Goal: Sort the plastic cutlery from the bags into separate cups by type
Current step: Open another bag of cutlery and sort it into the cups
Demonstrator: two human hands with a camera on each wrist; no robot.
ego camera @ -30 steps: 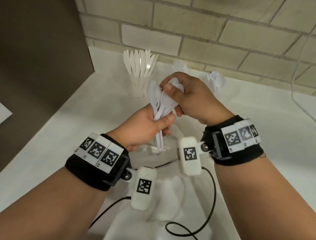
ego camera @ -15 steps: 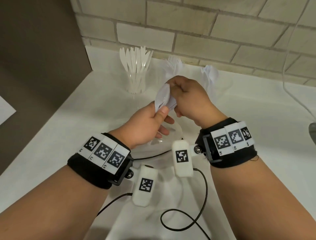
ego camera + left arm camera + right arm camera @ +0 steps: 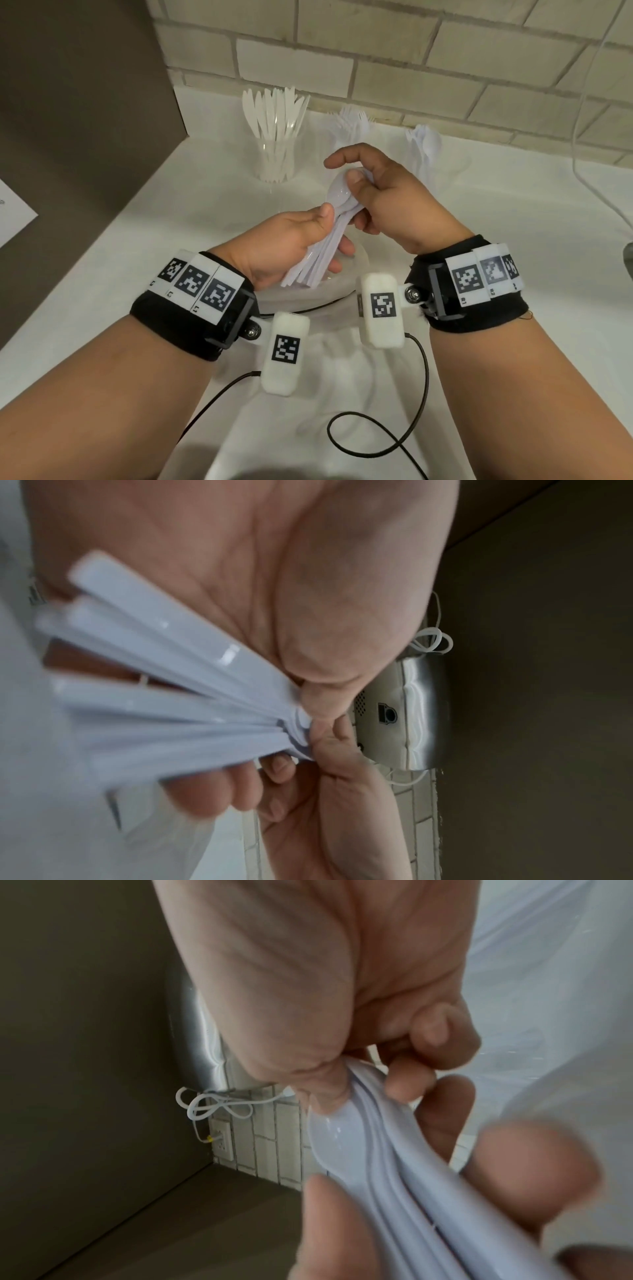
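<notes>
While both hands grip | spoons [image 3: 334,219] between them | handles toward left

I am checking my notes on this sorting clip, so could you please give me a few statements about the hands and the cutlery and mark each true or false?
1. The left hand grips a bundle of white spoons by the handles. True.
2. The right hand is resting flat on the counter. False: it is raised, its thumb pressing on the spoon bowls.
3. The leftmost cup holds knives. True.
4. The spoons in hand are already standing in a cup. False: they are held in the air between both hands.
5. The handle ends fan apart in the left wrist view. True.
6. The middle cup holds spoons. False: the forks stand there.
</notes>
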